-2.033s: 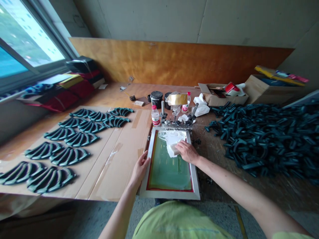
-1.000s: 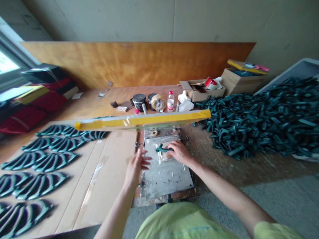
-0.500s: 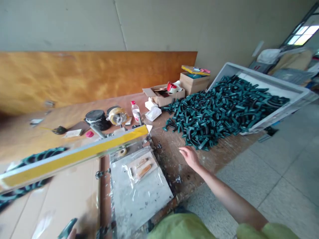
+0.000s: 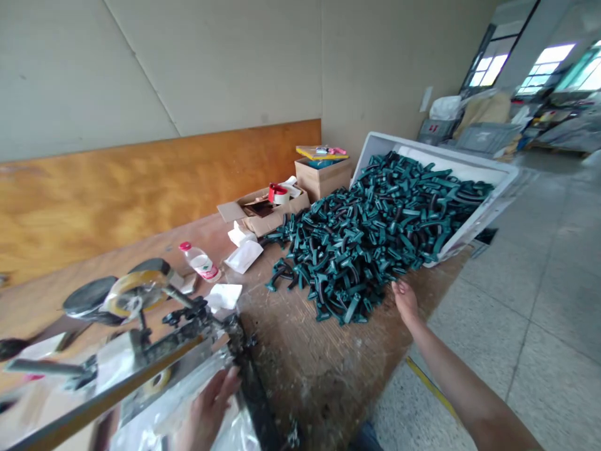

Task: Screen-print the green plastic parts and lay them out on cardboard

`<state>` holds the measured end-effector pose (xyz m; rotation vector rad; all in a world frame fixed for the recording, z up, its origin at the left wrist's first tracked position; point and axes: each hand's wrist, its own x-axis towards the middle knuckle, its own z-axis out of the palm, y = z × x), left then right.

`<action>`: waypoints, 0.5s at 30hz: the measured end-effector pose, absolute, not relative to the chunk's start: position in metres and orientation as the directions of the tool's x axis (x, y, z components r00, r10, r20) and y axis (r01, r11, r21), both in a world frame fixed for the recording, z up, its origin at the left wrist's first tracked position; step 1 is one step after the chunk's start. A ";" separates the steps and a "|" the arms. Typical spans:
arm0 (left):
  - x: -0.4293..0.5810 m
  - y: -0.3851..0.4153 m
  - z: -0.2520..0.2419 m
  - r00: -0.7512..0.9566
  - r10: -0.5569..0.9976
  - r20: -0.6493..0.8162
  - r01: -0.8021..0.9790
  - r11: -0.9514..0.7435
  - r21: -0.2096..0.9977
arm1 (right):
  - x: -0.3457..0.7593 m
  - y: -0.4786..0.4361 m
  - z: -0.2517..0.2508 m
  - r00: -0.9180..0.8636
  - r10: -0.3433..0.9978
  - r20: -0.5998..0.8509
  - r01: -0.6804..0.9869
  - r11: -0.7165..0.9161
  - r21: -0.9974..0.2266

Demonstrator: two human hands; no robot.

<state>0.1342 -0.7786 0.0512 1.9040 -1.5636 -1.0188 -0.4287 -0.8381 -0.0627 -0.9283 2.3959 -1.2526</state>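
Observation:
A large heap of dark green curved parts (image 4: pixel 347 250) spills from a tipped grey bin (image 4: pixel 479 163) onto the wooden table (image 4: pixel 300 363). My right hand (image 4: pixel 405 300) is at the near right edge of the heap, its fingertips close to the lowest parts; whether it grips one is too small to tell. My left hand (image 4: pixel 211 407) hovers, blurred, over the plastic-covered board at the lower left, fingers apart, with nothing seen in it. A long yellow-topped bar (image 4: pixel 107 401) lies left of it.
A bottle with a red cap (image 4: pixel 201 263), white papers (image 4: pixel 244 255) and an open carton (image 4: pixel 263 210) stand behind. Beside the bin is a small cardboard box (image 4: pixel 323 178). A tape roll (image 4: pixel 136 293) and a black-lidded tub (image 4: pixel 91 297) sit at the left.
The view has swung right. My right hand has moved right along the heap's near edge. My left hand has come up beside the bar, and the green part seen near it earlier is out of sight.

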 end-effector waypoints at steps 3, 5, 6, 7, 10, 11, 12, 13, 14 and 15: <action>0.018 -0.863 0.056 -0.176 -0.972 -0.153 -0.603 -0.016 0.797 | -0.455 -0.867 -0.069 -0.734 -0.679 -0.020 -0.387 0.442 -0.809; -0.051 -0.917 0.063 -0.275 -0.957 -0.090 -0.630 0.109 0.769 | -0.460 -0.880 -0.069 -0.718 -0.691 -0.082 -0.354 0.465 -0.812; -0.081 -0.942 0.067 -0.319 -0.947 -0.047 -0.648 0.182 0.739 | -0.461 -0.883 -0.069 -0.708 -0.698 -0.105 -0.343 0.470 -0.814; -0.108 -0.967 0.070 -0.342 -0.940 -0.022 -0.656 0.222 0.721 | -0.461 -0.885 -0.068 -0.699 -0.705 -0.120 -0.336 0.471 -0.815; -0.173 -1.035 0.076 -0.389 -0.920 0.042 -0.678 0.317 0.663 | -0.460 -0.887 -0.067 -0.660 -0.740 -0.126 -0.333 0.439 -0.834; -0.192 -1.056 0.078 -0.403 -0.914 0.057 -0.687 0.342 0.641 | -0.461 -0.888 -0.066 -0.639 -0.758 -0.128 -0.325 0.417 -0.849; -0.210 -1.077 0.078 -0.417 -0.907 0.068 -0.696 0.366 0.618 | -0.461 -0.888 -0.065 -0.618 -0.776 -0.127 -0.312 0.390 -0.866; -0.227 -1.096 0.078 -0.428 -0.901 0.074 -0.706 0.385 0.594 | -0.462 -0.890 -0.064 -0.599 -0.791 -0.125 -0.296 0.364 -0.883; -0.242 -1.114 0.077 -0.437 -0.896 0.075 -0.718 0.398 0.571 | -0.463 -0.892 -0.062 -0.587 -0.800 -0.126 -0.277 0.344 -0.897; -0.256 -1.131 0.076 -0.441 -0.895 0.070 -0.732 0.404 0.549 | -0.464 -0.894 -0.061 -0.577 -0.806 -0.129 -0.258 0.331 -0.908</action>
